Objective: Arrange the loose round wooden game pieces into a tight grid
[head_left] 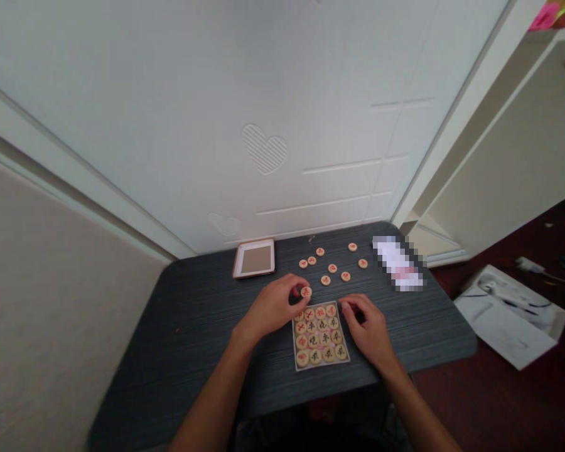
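Between thumb and fingers, my left hand (pixel 275 306) holds a Chinese chess piece (pixel 306 292) with a red character, just above the far edge of a square clear box (pixel 295 351). Rows of round wooden pieces lie inside the box, some marked in red and others in black. My left hand partly covers its far left corner. My right hand (pixel 368 326) is at the box's far right corner, fingers curled and tips close together by the rim. Whether they grip anything is hidden. Several loose red-marked pieces (pixel 332 268) lie beyond the box.
A shallow box lid (pixel 257 258) with a brown border lies at the back left of the dark table (pixel 193 326). A blurred-out white item (pixel 398 263) is at the right. Behind rises a white panel (pixel 193 125). An open white box (pixel 513 314) stands on the floor.
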{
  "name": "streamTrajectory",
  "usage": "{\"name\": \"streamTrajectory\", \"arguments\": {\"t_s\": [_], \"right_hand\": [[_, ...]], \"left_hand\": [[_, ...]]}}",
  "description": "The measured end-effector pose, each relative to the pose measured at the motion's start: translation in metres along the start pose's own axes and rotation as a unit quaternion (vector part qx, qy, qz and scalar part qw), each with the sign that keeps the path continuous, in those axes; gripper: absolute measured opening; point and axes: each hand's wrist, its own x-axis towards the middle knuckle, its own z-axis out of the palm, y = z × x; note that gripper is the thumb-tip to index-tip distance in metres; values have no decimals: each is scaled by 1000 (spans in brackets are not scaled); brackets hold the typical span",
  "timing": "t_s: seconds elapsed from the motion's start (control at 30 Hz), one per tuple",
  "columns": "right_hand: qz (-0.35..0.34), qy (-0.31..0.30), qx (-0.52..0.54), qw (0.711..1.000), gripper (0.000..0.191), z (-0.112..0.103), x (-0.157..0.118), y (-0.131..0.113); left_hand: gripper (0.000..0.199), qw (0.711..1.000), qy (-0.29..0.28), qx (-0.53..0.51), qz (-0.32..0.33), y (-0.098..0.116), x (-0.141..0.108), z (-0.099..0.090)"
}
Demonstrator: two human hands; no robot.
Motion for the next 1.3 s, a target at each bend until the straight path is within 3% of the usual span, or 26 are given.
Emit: {"name": "streamTrajectory", "arguments": {"t_s": [0.17, 0.33, 0.57, 0.73, 0.87, 1.1, 1.3], "right_hand": [[-9, 1, -3, 1000, 22, 0, 0, 0], [-12, 3, -6, 1000, 22, 0, 0, 1], [-6, -1, 0, 1000, 21, 0, 0, 0], [-9, 0, 2, 1000, 22, 0, 0, 1], [-5, -1, 5, 1000, 21, 0, 0, 1], [0, 2, 5, 1000, 21, 0, -1, -1], [-4, 1, 5, 1000, 19, -1, 0, -2]], "left_hand": [[10, 997, -61, -43, 3, 17, -13, 0], [12, 995, -57, -77, -15, 30, -17, 5], [7, 993, -105, -50, 3, 47, -26, 31], [8, 996, -84, 2, 11, 51, -27, 44], [12, 996, -54, 71, -19, 52, -29, 46], [12, 996, -67, 49, -27, 46, -36, 49], [17, 990, -86, 110, -25, 53, -31, 44]]}}
